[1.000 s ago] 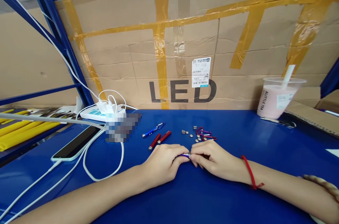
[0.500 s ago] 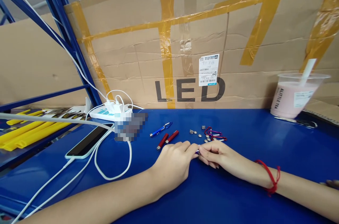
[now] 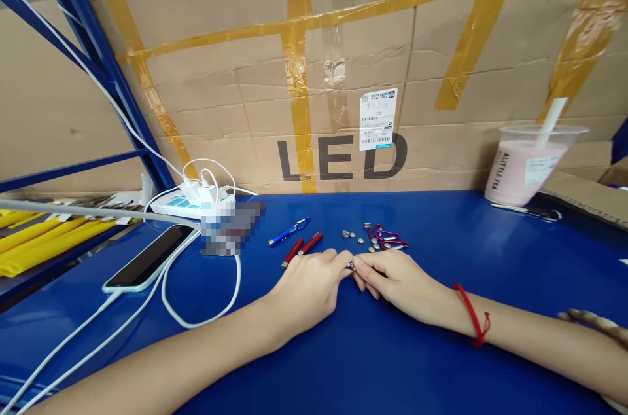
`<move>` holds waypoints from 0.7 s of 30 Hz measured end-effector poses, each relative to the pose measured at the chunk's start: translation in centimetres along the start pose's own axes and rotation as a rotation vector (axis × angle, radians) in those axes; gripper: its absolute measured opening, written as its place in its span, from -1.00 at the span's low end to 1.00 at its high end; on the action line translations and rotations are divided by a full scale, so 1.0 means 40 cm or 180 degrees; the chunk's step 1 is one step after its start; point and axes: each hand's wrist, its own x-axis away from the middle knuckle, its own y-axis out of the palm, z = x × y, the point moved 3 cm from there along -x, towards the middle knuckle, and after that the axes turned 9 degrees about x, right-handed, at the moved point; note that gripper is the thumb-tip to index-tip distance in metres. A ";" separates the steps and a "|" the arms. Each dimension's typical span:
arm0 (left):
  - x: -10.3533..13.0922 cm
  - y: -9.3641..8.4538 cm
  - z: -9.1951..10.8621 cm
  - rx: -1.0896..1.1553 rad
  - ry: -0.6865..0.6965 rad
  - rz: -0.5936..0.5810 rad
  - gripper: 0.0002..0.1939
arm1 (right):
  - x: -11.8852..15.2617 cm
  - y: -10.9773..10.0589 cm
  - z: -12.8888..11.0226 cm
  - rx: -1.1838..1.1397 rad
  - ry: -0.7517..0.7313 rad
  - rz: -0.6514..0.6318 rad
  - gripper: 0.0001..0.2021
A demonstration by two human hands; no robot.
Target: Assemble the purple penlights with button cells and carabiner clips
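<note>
My left hand [image 3: 314,287] is closed around a small purple flashlight [image 3: 350,265], mostly hidden by the fingers. At its exposed end, the thumb and fingertips of my right hand [image 3: 385,274] pinch together; whether they grip a separate small part cannot be made out. Just beyond the left knuckles lie two red flashlight bodies [image 3: 310,243]. Farther back is a blue flashlight [image 3: 288,232] with a clip on its end. Past my right fingers sit several button cells [image 3: 361,240], small metal pieces [image 3: 345,234] and a cluster of red and purple carabiner clips [image 3: 392,244].
A phone [image 3: 150,259] with white cables [image 3: 238,284] lies at left, near a power strip [image 3: 171,204] and a pixelated item [image 3: 228,228]. A drink cup [image 3: 523,169] stands back right. A cardboard box [image 3: 220,101] walls off the rear of the blue table [image 3: 343,362].
The camera view has shifted, so the scene sits a little farther left and higher. Both hands keep the same hold, fingertips together.
</note>
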 end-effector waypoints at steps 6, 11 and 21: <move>-0.009 -0.004 -0.011 0.0599 -0.0039 0.0183 -0.75 | -0.005 -0.011 -0.003 0.0019 -0.0256 0.0014 -0.50; -0.010 -0.010 -0.017 0.0846 -0.0146 0.0412 -0.76 | -0.011 -0.011 0.009 -0.0551 -0.0266 -0.0080 -0.59; -0.013 -0.014 -0.028 0.1160 -0.0275 0.0632 -0.78 | 0.003 -0.042 0.007 -0.0914 -0.0200 0.0968 -0.69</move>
